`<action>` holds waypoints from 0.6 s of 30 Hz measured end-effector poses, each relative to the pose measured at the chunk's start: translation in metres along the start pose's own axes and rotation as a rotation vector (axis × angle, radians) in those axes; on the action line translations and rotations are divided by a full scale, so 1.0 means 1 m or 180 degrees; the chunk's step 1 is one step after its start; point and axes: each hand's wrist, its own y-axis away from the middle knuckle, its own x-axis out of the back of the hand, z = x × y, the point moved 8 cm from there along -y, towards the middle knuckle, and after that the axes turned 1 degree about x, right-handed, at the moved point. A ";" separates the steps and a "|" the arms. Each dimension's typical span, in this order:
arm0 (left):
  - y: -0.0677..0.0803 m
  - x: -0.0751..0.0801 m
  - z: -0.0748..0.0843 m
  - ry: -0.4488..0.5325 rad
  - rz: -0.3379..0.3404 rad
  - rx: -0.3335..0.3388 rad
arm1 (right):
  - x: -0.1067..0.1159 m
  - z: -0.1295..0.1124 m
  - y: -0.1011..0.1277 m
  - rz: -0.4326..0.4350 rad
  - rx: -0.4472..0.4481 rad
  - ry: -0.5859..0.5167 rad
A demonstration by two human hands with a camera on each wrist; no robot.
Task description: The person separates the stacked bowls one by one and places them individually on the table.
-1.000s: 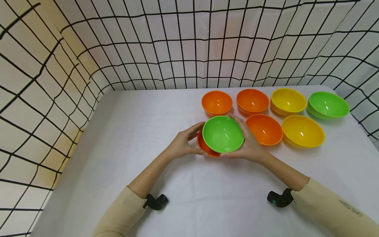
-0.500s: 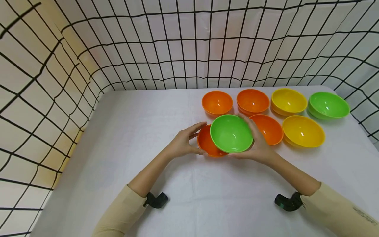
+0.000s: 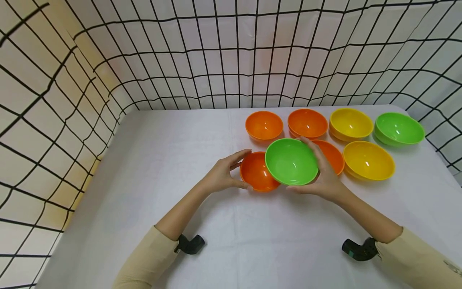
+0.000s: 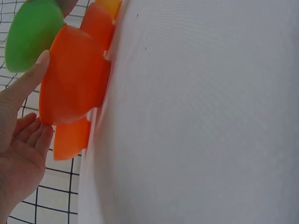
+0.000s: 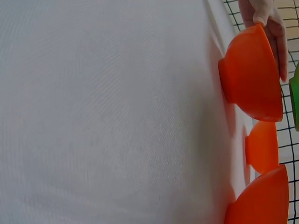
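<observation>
My right hand (image 3: 325, 178) holds a green bowl (image 3: 291, 160) by its right side, thumb at the near edge and fingers at the far edge. The bowl is raised and overlaps the right part of an orange bowl (image 3: 254, 170) standing on the white cloth. Around the left side of that orange bowl curves my left hand (image 3: 226, 172). In the left wrist view, the thumb and fingers touch the rim of the orange bowl (image 4: 72, 74), while the green bowl (image 4: 32, 35) is apart beyond it. Only a sliver of the green bowl (image 5: 295, 98) enters the right wrist view.
Behind stand two orange bowls (image 3: 264, 125), a yellow bowl (image 3: 351, 123) and a green one (image 3: 398, 128). Another orange bowl (image 3: 331, 157), partly hidden by my right hand, stands beside a second yellow bowl (image 3: 368, 160). Black netting (image 3: 236, 74) borders the white-covered table (image 3: 173, 144).
My right hand has carried the green bowl rightward, uncovering more of the orange bowl beneath it. The left hand has stayed in place at the orange bowl.
</observation>
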 end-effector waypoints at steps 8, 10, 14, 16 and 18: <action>-0.004 -0.002 -0.012 0.0012 0.0003 0.0039 | 0.007 0.003 0.005 0.0033 -0.0150 0.0088; -0.006 -0.004 -0.021 0.0011 0.0020 0.0044 | 0.011 0.005 0.007 0.0052 -0.0203 0.0142; -0.010 -0.006 -0.038 -0.0009 0.0050 0.0055 | 0.021 0.007 0.012 0.0112 -0.0217 0.0205; -0.010 -0.006 -0.040 -0.0019 0.0058 0.0041 | 0.026 0.007 0.014 0.0159 -0.0157 0.0234; -0.010 -0.006 -0.041 -0.0030 0.0062 0.0012 | 0.032 0.007 0.017 0.0201 -0.0089 0.0255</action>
